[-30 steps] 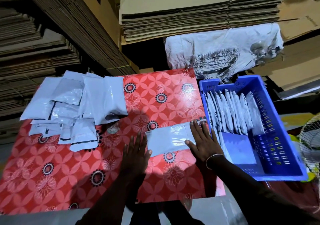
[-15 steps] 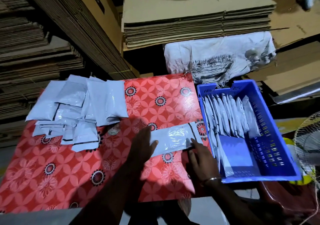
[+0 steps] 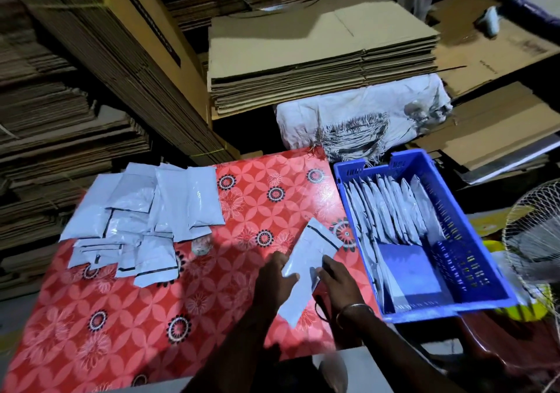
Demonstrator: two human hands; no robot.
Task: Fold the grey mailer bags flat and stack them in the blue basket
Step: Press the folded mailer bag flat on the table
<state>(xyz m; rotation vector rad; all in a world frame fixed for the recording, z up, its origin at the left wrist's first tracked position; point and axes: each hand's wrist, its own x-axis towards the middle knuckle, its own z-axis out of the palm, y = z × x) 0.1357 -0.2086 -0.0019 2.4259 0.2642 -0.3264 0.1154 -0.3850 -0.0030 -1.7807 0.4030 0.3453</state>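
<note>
both the left hand [image 3: 274, 277] and right hand [image 3: 336, 280] pinch one flat grey plastic mailer bag [image 3: 306, 267] above the red floral surface [image 3: 127, 317]. more folded bags stand in the blue slotted plastic basket [image 3: 472, 259] just beside it.

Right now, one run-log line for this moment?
step: folding | both hands grip mailer | basket part-filled | pile waiting

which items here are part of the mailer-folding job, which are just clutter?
In the job:
- mailer in hand, held by left hand and right hand
- pile of unfolded mailers on the red floral table
- blue basket with folded mailers standing in a row

Lying about:
- flattened cardboard stacks
- white woven sack
- fan grille
</note>
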